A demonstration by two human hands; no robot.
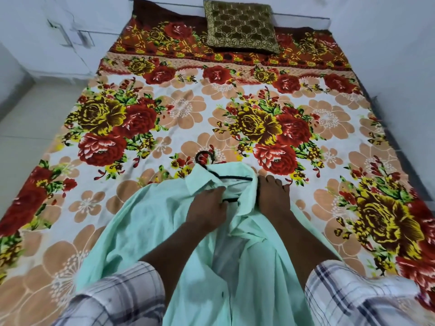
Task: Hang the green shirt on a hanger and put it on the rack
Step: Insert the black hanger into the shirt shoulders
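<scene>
A pale green shirt (150, 222) lies collar-up on a floral bedsheet (235, 109), near the foot of the bed. A black hanger (233, 178) sits partly inside its collar, with the hook (204, 157) poking out onto the sheet. The left hand (207, 208) pinches the collar fabric and a hanger bar together. The right hand (273, 196) lies flat and open, pressing the shirt's right shoulder down. The hanger looks only half seated, so lifting now could let one shoulder slide off. A green patterned cushion (240, 24) rests at the bed's far end, well clear. No rack is visible.
</scene>
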